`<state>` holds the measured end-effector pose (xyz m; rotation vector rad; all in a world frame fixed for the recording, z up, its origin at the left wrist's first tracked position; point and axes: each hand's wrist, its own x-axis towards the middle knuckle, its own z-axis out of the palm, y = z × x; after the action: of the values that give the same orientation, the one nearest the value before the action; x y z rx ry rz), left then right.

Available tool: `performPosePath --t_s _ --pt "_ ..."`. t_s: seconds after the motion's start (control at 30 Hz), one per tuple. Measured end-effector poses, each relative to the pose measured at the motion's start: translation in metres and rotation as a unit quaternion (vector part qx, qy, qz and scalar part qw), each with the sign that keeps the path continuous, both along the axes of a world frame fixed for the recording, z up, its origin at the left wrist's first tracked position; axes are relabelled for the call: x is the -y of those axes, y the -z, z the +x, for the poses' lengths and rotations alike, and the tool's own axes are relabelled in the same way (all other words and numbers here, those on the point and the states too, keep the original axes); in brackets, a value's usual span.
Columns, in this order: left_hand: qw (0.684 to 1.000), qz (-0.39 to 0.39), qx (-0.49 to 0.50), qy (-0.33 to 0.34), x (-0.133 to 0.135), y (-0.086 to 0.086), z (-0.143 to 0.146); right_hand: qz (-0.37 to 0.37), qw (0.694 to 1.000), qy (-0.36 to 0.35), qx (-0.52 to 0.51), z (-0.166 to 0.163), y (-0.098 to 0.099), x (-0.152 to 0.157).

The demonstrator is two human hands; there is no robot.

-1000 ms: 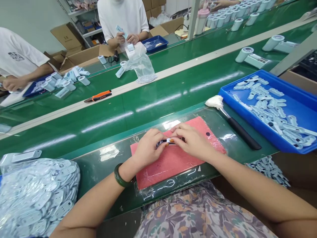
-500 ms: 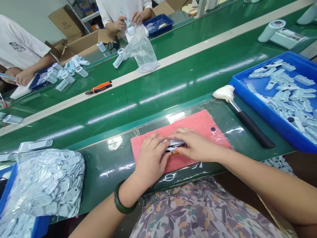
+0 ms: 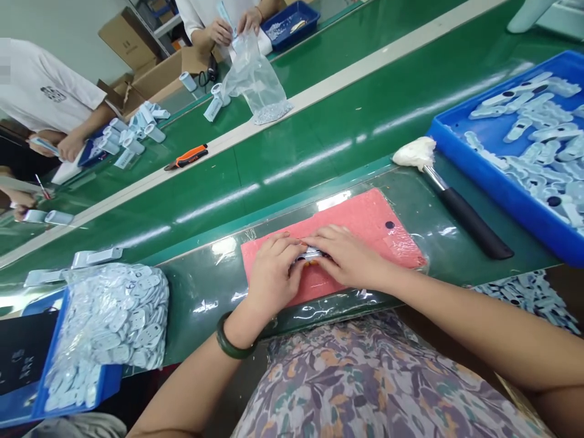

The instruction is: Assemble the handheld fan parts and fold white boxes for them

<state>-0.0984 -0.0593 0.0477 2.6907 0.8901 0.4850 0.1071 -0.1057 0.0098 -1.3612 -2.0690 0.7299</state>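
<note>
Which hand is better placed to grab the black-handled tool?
Right, probably: the right hand lies nearer the black-handled tool, while the left hand sits farther away.

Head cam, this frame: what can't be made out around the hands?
Head view only:
The small dark-and-silver item between the left hand and right hand: fingers hide its shape and any print.
The plastic bag of tags: markings too small, plastic glare.
The co-worker across the belt: head and shoulders cut off by the top edge.
The pile of loose tags: partly hidden by the belt's near edge.
</note>
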Motion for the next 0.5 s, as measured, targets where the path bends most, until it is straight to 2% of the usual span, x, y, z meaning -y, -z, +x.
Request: performPosePath --t_s 0.13,0.23,0.3,0.37,0.43,0.5 --pt "0.998 0.024 -0.055 0.029 -0.002 -0.008 0.001 -0.016 0.999 0.020 -0.022 -0.004 -0.009 0.002" --pt "0.987 0.073 -0.124 0.073 -0.025 -0.019 -0.003 0.024 0.997 0.052 -0.044 0.013 -0.018 0.008" --pt "0.978 0.100 -0.144 0.113 -0.061 -0.026 -0.001 0.073 0.991 0.110 -0.031 0.042 -0.024 0.010" --pt "0.967 0.160 -0.164 0.114 -0.109 -0.033 0.010 0.108 0.971 0.212 0.011 0.084 -0.029 0.012" --pt "0.952 0.232 -0.187 0.070 -0.157 -0.040 0.031 0.104 0.931 0.343 0.067 0.132 -0.033 0.009" --pt "0.939 0.270 -0.211 0.025 -0.197 -0.043 0.056 0.062 0.874 0.466 0.119 0.179 -0.037 0.002"
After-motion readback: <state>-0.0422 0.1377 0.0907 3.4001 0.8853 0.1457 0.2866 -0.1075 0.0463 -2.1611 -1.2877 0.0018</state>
